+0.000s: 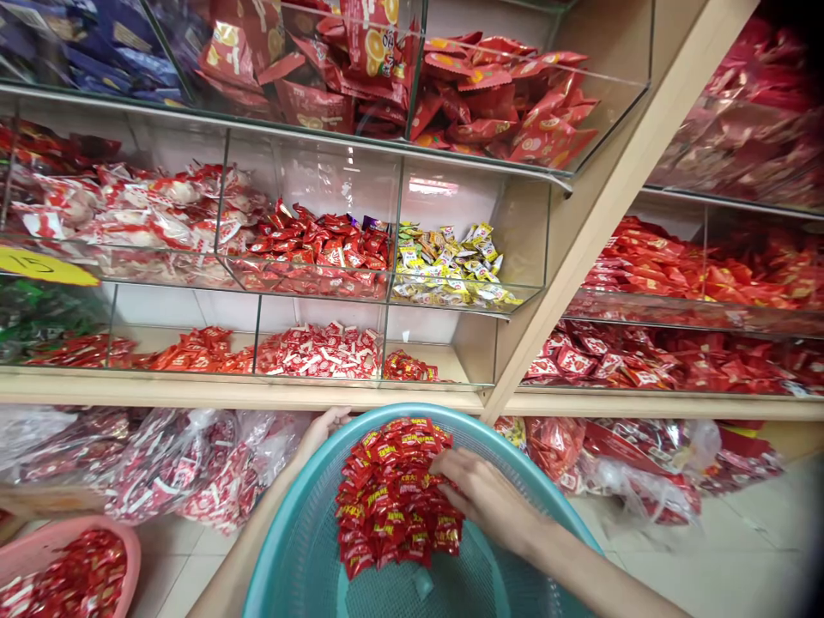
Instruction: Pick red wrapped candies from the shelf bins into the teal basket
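A teal basket [283, 524] with mesh walls is at the bottom centre, just below the shelf edge. Inside it lies a heap of small red packets [392, 498] with yellow lettering. My left hand [325, 429] is at the basket's upper left rim; part of it is hidden behind the rim, and what its fingers hold cannot be made out. Over the right side of the heap, my right hand [486, 498] reaches into the basket, its fingers bent and touching the packets. Whether a packet is between those fingers does not show.
Glass-fronted shelves [386, 395] of wrapped sweets stand ahead, with a wooden post [579, 257] between two sections. Filled plastic bags [225, 463] lie beneath them. A pink basket [129, 549] of red packets stands at the lower left. A yellow tag [48, 264] hangs at the left.
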{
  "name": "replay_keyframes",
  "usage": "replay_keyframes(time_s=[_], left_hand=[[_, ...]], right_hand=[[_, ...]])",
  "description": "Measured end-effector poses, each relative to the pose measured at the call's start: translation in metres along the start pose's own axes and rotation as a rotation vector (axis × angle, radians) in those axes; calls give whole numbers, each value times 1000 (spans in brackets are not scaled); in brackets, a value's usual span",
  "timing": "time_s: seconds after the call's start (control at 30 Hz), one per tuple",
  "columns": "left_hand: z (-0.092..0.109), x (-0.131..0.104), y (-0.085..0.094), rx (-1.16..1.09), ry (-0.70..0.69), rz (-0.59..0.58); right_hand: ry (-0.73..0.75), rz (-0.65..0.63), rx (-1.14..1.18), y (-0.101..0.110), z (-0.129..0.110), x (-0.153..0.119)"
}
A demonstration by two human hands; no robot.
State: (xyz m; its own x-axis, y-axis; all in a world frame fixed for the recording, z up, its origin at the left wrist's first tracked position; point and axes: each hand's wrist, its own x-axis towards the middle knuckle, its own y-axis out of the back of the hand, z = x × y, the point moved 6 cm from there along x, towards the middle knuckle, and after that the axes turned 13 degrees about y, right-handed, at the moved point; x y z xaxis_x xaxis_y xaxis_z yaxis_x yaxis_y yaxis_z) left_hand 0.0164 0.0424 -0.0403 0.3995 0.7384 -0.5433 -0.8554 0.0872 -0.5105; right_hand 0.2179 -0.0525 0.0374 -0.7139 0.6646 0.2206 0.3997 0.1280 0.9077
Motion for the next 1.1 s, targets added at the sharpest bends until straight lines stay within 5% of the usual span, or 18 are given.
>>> replay_keyframes(time_s=[0.33, 0.9, 1.1], left_hand=[[2, -4, 1, 36, -28, 71], [2, -3, 3, 24, -34, 121], [2, -2, 2, 39, -7, 70]], right_hand=[[-67, 33, -58, 4, 11, -22], [-64, -139, -300, -21, 18, -16], [-87, -76, -250, 0, 8, -19]])
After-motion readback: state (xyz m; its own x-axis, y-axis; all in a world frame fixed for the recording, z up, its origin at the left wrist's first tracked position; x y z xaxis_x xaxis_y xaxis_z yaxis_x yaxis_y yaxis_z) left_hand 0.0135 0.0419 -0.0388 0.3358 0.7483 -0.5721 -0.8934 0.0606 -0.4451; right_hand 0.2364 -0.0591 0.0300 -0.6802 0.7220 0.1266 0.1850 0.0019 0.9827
